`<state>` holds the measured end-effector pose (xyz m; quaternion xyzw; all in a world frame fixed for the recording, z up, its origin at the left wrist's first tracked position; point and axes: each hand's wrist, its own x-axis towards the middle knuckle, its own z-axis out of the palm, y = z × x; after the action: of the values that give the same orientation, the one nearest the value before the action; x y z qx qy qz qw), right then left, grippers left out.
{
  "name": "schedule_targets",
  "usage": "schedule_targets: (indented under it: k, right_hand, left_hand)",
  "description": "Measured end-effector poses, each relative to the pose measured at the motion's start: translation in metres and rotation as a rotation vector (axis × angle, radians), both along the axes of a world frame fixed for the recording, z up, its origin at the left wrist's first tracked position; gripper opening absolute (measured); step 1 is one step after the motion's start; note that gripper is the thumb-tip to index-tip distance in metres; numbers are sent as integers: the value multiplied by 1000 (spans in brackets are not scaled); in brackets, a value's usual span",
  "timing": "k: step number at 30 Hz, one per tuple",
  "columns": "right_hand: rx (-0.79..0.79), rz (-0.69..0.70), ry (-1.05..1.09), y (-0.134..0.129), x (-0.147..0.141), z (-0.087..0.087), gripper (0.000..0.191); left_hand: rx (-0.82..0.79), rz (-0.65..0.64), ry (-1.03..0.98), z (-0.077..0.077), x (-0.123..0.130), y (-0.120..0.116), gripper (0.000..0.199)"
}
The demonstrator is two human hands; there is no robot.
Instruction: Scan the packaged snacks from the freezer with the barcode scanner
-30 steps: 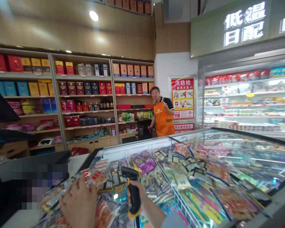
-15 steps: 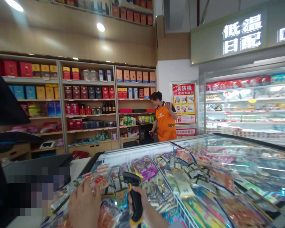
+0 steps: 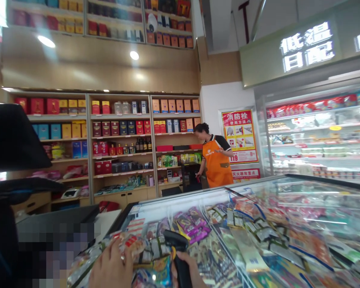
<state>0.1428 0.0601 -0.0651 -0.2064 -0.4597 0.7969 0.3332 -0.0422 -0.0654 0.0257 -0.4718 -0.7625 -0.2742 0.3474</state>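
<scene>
Two closed hands hold steady in my view: the left hand (image 3: 111, 266) pinches a clear plastic snack packet (image 3: 132, 243), the right hand (image 3: 192, 274) wraps a black-and-yellow handheld barcode scanner (image 3: 180, 260) over the near end of a glass-topped chest freezer (image 3: 174, 196), and I see only the camera tilt upward.

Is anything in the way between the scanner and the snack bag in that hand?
Nothing visible: only air separates the barcode scanner in the right hand from the snack packet in the left hand.

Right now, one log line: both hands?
left hand: holds snack packet | right hand: grips scanner | below: freezer | beyond: co-worker
</scene>
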Motion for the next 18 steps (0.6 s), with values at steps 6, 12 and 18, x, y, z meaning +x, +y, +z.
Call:
schedule_targets:
  k: [6, 12, 18]
  right_hand:
    - [-101, -6, 4, -8, 5, 2, 49]
    - [-163, -104, 59, -25, 8, 16, 44]
    - [-123, -205, 105, -40, 22, 59, 34]
  left_hand:
    - [69, 83, -10, 6, 22, 0, 34]
    - [53, 59, 8, 18, 33, -2, 38]
    - [42, -36, -44, 38, 44, -1, 34]
